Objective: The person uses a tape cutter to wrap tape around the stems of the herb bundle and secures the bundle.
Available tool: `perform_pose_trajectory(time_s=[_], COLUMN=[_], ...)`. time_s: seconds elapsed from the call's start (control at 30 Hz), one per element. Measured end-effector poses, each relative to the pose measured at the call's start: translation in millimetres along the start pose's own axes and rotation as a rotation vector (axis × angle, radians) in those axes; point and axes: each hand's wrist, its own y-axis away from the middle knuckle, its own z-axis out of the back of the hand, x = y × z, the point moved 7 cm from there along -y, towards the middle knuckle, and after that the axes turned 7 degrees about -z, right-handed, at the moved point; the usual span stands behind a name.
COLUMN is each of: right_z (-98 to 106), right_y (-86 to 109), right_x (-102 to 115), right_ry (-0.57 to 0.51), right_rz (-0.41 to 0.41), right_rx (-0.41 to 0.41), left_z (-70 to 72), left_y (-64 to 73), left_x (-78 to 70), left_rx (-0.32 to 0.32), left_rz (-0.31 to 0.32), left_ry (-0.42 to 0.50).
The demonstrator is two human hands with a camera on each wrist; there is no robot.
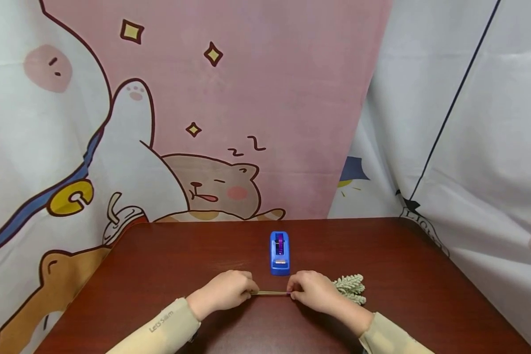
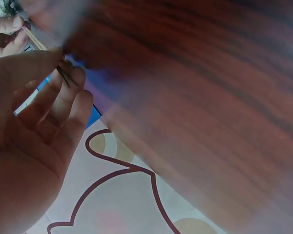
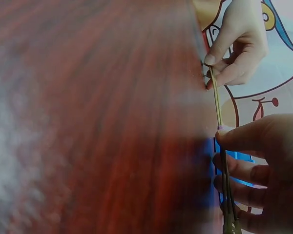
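My left hand pinches the ends of thin flower stems between thumb and fingers; the dark tips poke out past them in the left wrist view. Along the same stems, my right hand pinches nearer the flowers, its thumb at a small purple band. Pale green flower heads spread out to the right, partly hidden behind the right hand. Between the hands the stems run straight and level, close over the table. The lower stems pass along the right fingers in the right wrist view.
A blue tape dispenser with a purple tape roll stands just beyond the hands on the dark red-brown wooden table. Behind the table hangs a pink and white cartoon cloth, with a white cloth at right.
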Motion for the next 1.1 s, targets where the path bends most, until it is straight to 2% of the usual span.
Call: perform_pose_trajectory(time_s=[0.3,0.73,1.1], right_z=[1.7,-0.1,-1.4], right_y=[-1.8,-4.0,-2.2], right_x=[0.0,-2.2,-1.3], right_ry=[0.028,0.026,0.010], right_rz=[-0.001,0.014,0.025], right_rx=[0.011,0.014,0.034], left_z=[1.0,-2.4,-1.8], left_y=[-0.1,1.9,2.9], left_x=[-2.7,-5.8,-6.6], left_rx=[-0.020,0.005,-0.016], left_rz=[0.009,0.003,0.006], left_ry=[-0.059,-0.047,-0.050])
